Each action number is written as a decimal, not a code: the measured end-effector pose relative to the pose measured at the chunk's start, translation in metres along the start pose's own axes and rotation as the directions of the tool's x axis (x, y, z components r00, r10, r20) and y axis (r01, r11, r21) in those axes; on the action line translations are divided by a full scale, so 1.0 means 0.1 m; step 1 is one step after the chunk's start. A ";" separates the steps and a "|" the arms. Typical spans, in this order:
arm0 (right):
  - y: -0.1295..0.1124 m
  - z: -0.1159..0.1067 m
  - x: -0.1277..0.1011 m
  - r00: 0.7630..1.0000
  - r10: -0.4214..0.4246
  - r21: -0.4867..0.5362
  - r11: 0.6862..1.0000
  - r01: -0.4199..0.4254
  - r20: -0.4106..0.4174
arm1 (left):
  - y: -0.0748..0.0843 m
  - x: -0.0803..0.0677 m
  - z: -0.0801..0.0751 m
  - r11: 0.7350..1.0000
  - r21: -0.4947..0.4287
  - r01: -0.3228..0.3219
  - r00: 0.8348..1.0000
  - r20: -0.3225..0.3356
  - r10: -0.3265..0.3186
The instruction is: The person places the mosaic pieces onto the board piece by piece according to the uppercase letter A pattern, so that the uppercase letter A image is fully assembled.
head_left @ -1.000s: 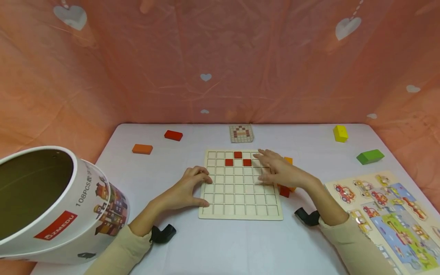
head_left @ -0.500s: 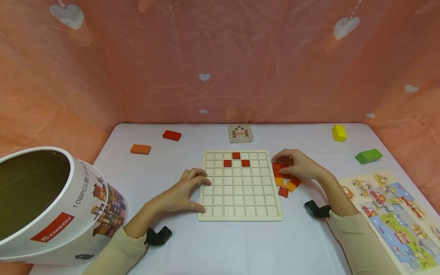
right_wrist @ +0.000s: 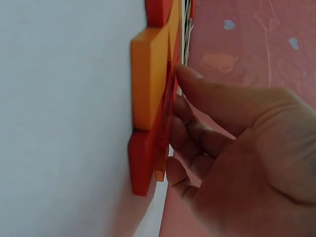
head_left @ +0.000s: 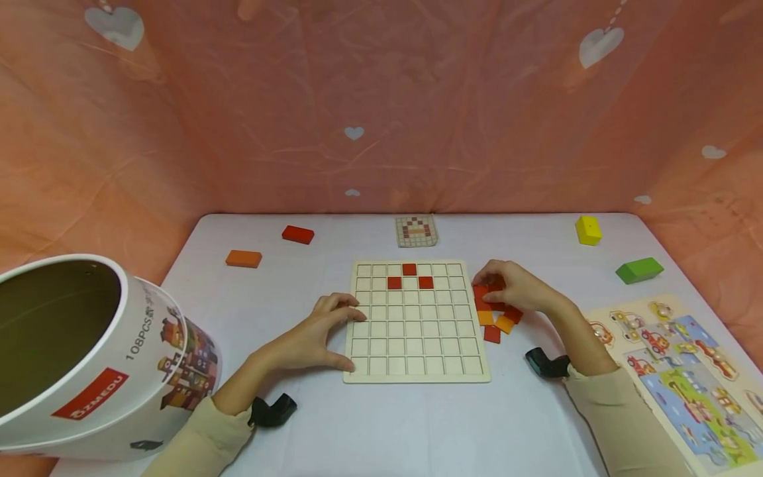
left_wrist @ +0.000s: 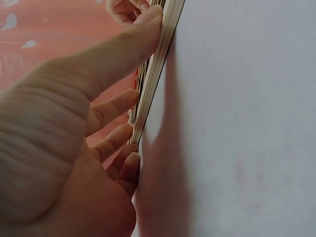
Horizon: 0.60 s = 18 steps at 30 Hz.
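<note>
Wooden and thin, the red and orange tiles [head_left: 495,311] look light, stiff and smooth, so they should slide easily on the white tabletop [head_left: 417,424]; judging by their low edges, the surest hold is a pinch across two opposite sides, or a fingertip hooked under one edge.

From where I stand, the right hand [head_left: 518,286] is curled over the far end of that loose cluster, just right of the grid board [head_left: 417,371]. In the right wrist view its fingertips [right_wrist: 190,74] press on the tiles, but I cannot tell whether one is actually pinched.

Her left hand [head_left: 316,334] lies spread and relaxed against the board's left edge, thumb at the near corner and fingertips on the rim, steadying it without gripping. The left wrist view shows the thumb [left_wrist: 128,47] laid flat along the thin edge.

Three red tiles [head_left: 409,278] already sit in cells near the board's far edge. Beyond lies a small pattern card [head_left: 416,231]. Orange [head_left: 243,258], red [head_left: 298,234], yellow [head_left: 588,230] and green [head_left: 640,270] blocks lie well apart. A big tub [head_left: 137,344] lies on its side at left, a vehicle puzzle [head_left: 685,371] at right.
</note>
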State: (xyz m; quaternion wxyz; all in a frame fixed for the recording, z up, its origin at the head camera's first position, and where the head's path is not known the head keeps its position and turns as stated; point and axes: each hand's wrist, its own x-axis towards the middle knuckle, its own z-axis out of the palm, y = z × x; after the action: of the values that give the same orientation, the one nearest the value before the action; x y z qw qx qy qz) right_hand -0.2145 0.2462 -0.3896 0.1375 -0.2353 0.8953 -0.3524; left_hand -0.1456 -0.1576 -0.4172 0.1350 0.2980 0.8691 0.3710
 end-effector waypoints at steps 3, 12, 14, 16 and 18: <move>-0.02 0.00 -0.01 1.000 -0.002 0.005 1.000 0.002 0.011 | -0.02 0.00 0.01 1.000 -0.001 -0.005 1.000 -0.005 0.005; -0.03 -0.01 0.01 1.000 -0.012 -0.026 1.000 0.012 0.000 | -0.04 0.02 0.02 1.000 0.007 -0.008 1.000 -0.010 0.008; -0.04 -0.02 0.01 1.000 0.001 -0.018 1.000 -0.002 -0.013 | -0.04 0.02 0.02 1.000 0.008 -0.012 1.000 -0.011 0.012; -0.07 -0.02 0.03 0.999 0.014 -0.003 1.000 -0.014 -0.033 | -0.04 0.02 0.02 1.000 0.004 -0.013 1.000 -0.011 0.013; -0.11 -0.01 0.06 0.999 0.007 0.015 1.000 -0.006 -0.053 | -0.04 0.02 0.02 1.000 0.001 -0.014 1.000 -0.012 0.014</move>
State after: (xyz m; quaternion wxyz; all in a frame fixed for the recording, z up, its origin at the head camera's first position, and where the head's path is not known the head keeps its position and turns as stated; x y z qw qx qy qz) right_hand -0.2167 0.2364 -0.3811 0.1164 -0.2221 0.8968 -0.3646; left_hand -0.1477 -0.1575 -0.4213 0.1270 0.3016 0.8680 0.3735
